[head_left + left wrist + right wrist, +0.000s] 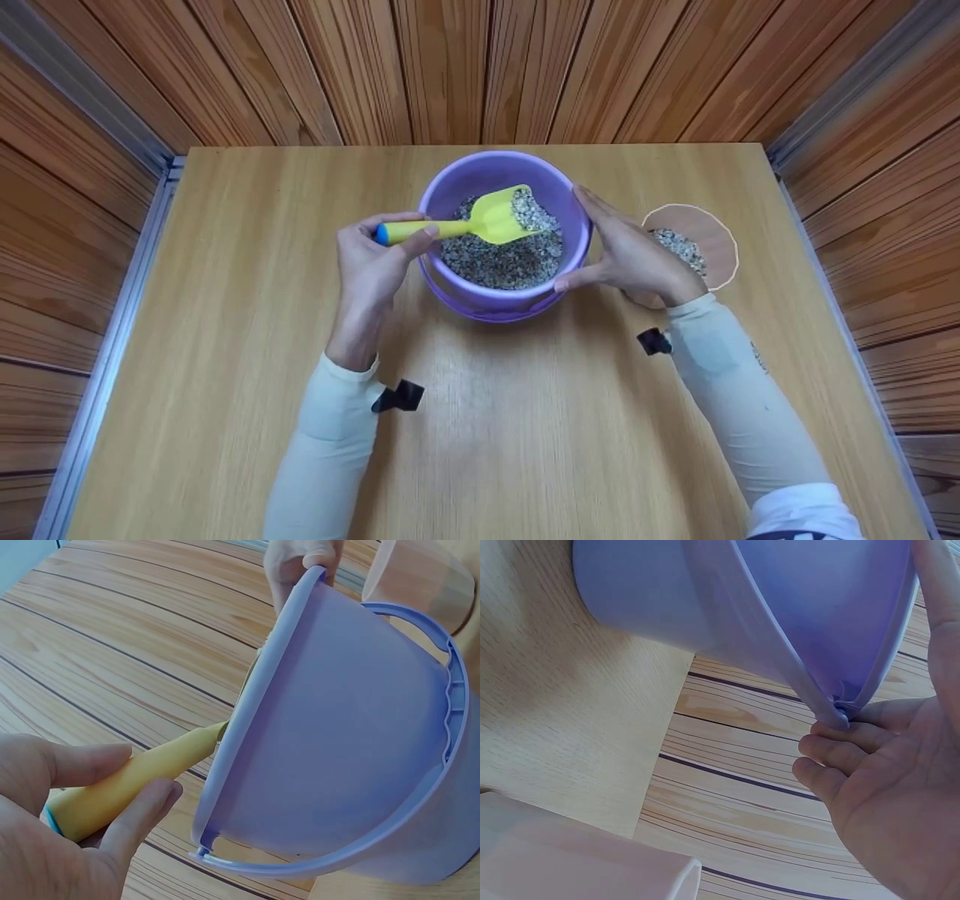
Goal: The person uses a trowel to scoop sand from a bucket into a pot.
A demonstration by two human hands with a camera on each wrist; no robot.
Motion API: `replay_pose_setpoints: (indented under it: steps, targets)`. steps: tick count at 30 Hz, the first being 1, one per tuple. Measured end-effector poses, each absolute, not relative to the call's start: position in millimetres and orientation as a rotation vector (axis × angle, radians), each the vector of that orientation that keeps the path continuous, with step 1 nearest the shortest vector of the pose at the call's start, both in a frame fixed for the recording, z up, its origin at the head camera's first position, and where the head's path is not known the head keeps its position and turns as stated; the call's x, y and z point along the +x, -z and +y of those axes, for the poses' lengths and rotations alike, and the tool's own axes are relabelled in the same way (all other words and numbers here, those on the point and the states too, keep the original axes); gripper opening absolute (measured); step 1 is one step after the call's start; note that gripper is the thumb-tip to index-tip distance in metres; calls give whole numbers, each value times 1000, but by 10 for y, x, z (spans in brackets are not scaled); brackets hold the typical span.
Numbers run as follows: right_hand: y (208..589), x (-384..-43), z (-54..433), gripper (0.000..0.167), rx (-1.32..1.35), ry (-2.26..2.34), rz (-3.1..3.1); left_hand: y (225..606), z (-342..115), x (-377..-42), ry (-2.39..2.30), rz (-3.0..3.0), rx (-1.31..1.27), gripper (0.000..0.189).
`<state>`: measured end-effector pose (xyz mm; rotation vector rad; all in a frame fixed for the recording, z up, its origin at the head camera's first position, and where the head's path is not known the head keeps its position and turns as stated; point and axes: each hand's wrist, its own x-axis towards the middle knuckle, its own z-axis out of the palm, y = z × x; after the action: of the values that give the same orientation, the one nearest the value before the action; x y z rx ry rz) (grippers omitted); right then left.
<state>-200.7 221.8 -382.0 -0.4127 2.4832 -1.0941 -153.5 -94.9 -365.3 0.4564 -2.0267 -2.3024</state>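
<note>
My left hand (371, 262) pinches the yellow handle of a toy shovel (495, 217), blue at its end, between thumb and fingers. Pale gravel lies on the front of the shovel's blade, which is over the inside of a purple bucket (577, 259). Darker gravel (495, 262) covers the bucket's bottom. With fingers fairly straight, my right hand (637, 251) steadies the bucket's right side, thumb on the near rim and fingertips farther back. The right wrist view shows those fingers (832, 754) at the rim. The bucket's handle (360, 851) hangs down on the near side.
A pinkish translucent cup (716, 255) with a scalloped rim, holding some gravel, stands right of the bucket, partly behind my right hand and wrist. The wooden table (487, 420) meets wood-panelled walls at the back and sides.
</note>
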Motion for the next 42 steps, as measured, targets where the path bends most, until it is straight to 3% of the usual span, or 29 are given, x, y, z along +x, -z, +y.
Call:
replay_pose_setpoints:
  steps: [20,26,42]
  targets:
    - [3788,-2006,2326,137,-463,953,2566,3667,-966,-1516,2290,-2027,486,21]
    - [3768,-1983,2654,134,-489,900,2636,3665,-975,-1508,2292,-2019,463,22]
    - [3878,-1820,3692,130,-197,834,2702,3655,-955,-1517,2301,-1999,436,22]
